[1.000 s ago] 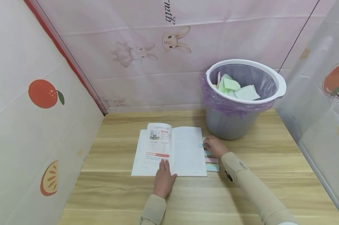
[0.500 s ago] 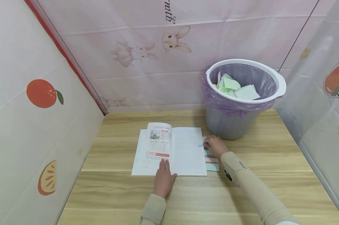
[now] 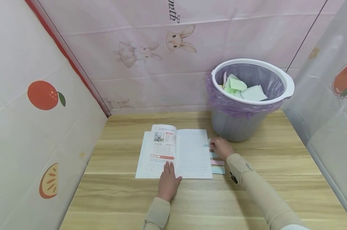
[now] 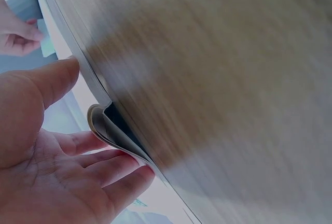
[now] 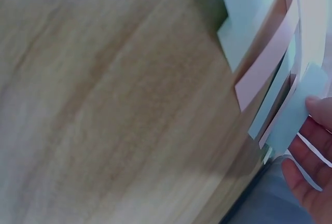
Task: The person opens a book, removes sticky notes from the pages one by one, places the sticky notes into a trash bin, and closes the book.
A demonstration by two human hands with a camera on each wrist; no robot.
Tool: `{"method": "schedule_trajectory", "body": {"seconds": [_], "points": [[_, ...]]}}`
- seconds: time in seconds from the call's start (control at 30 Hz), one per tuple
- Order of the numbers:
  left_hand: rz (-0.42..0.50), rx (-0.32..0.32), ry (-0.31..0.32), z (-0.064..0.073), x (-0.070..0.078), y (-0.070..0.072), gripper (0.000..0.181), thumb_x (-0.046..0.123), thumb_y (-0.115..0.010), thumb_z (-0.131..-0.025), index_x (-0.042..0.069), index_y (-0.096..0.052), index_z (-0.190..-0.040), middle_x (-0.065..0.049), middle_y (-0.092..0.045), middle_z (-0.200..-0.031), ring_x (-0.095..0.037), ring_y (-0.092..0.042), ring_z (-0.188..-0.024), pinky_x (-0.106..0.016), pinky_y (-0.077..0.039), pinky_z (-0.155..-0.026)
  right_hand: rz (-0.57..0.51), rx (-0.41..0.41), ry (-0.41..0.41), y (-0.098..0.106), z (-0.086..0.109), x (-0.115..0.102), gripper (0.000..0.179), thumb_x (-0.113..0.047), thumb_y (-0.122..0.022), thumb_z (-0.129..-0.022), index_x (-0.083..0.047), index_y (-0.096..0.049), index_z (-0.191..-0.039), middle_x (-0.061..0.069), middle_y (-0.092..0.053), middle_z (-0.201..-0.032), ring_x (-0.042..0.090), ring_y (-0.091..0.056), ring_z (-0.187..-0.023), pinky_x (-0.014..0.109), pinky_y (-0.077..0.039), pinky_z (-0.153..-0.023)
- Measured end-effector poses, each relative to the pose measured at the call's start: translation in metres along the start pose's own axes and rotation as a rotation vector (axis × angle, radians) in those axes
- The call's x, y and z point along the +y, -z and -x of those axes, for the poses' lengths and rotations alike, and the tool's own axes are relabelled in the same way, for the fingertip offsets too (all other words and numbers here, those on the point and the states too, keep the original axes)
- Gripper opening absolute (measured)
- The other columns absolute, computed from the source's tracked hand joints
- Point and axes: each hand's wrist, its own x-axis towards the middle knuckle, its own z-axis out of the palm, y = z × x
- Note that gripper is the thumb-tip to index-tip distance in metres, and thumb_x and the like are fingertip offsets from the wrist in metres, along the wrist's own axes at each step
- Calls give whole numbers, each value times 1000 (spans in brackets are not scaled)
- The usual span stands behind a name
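An open workbook (image 3: 193, 153) lies on the wooden table, with a panda picture on its left page and a grid on its right page. My left hand (image 3: 168, 185) rests on the lower part of the left page, fingers extended and thumb apart. At the right edge of the book, my right hand (image 3: 220, 147) pinches a light blue paper strip (image 5: 298, 107) between thumb and fingers. Below that hand, a pink strip (image 3: 217, 162) and a wider pale blue strip (image 3: 218, 170) stick out from the pages. In the left wrist view, page corners curl beside the fingers.
A grey bin (image 3: 234, 124) with a white rim and purple liner stands behind my right hand. Green and pale papers (image 3: 252, 93) lie inside it. Printed cloth walls (image 3: 127, 92) enclose the table (image 3: 119, 198) at the back and both sides.
The pinched blue strip has changed its tilt and shifted slightly up at the page edge with my right hand. My left hand stays on the left page.
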Motion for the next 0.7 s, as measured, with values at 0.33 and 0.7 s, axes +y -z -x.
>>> {"method": "schedule_trajectory", "body": {"seconds": [0.33, 0.7], "points": [[-9, 8, -25, 1, 2, 1, 71, 26, -66, -91, -12, -35, -141, -33, -29, -148, -44, -35, -134, -53, -35, -108, -20, 117, 149, 30, 20, -11, 5, 2, -67, -86, 0, -69, -91, 9, -67, -87, 26, -63, -82, 41, -54, -72], [-14, 12, -15, 2, 2, 3, 71, 25, -68, -89, -13, -36, -140, -33, -31, -147, -46, -40, -129, -52, -37, -106, 21, 416, 554, 123, 40, -45, 24, 14, -73, -71, 0, -66, -89, 8, -66, -84, 23, -60, -76, 36, -52, -68]]}}
